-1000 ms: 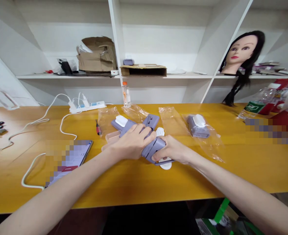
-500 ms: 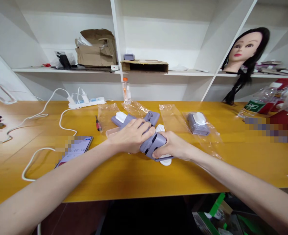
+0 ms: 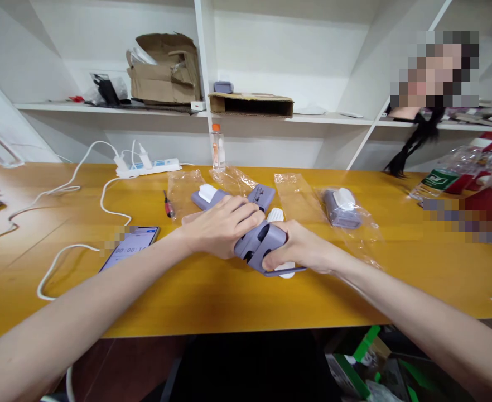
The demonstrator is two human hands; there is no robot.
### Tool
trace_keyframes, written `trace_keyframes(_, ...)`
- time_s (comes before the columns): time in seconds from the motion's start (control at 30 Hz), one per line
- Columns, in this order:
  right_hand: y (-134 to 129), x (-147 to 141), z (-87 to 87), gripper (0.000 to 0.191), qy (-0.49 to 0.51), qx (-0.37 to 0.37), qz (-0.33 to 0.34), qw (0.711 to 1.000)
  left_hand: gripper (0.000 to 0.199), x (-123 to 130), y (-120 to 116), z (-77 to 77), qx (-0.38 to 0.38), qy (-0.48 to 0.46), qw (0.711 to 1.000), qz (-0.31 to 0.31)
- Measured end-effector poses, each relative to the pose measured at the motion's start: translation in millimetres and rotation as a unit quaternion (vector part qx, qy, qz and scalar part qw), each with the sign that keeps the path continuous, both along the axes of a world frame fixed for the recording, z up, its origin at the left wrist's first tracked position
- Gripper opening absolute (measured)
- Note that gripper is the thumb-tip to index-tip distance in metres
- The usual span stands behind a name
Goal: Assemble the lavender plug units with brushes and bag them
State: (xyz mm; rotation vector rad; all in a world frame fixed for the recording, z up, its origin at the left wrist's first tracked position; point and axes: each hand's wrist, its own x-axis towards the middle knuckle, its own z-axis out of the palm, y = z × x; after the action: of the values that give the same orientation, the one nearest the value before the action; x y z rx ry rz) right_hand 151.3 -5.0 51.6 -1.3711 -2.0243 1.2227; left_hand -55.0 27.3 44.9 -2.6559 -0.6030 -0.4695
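In the head view, the left hand [image 3: 223, 226] and the right hand [image 3: 300, 245] clamp a lilac plastic case [image 3: 256, 245], fingers together on it, over the yellow wooden table [image 3: 212, 301]. A plastic bag [image 3: 355, 234] lies right of them.

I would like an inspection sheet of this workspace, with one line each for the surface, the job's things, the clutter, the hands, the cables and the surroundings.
Surface: yellow wooden table, many items on it.
Job's things: lilac plastic case between both hands; second lilac case just beyond; white piece under the held case.
Clutter: clear plastic bags, small screwdriver, phone, bagged lilac case.
Hands: left hand and right hand both grip the held case.
Cables: white cables run to a power strip.
Surroundings: white shelves with cardboard boxes.
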Motion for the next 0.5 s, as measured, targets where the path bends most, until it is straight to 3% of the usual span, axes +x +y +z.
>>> trace_keyframes(0.23,5.1,-0.5,8.0,0.024,0.071,-0.078,0.062,0.992,0.042,-1.5,-1.5,4.8,-0.033,-0.006,0.999,-0.019)
trace_keyframes(0.5,20.1,-8.3,-1.0,0.021,0.128,-0.044,-0.041,0.990,0.044,8.9,29.5,3.1,-0.030,-0.023,0.999,0.006)
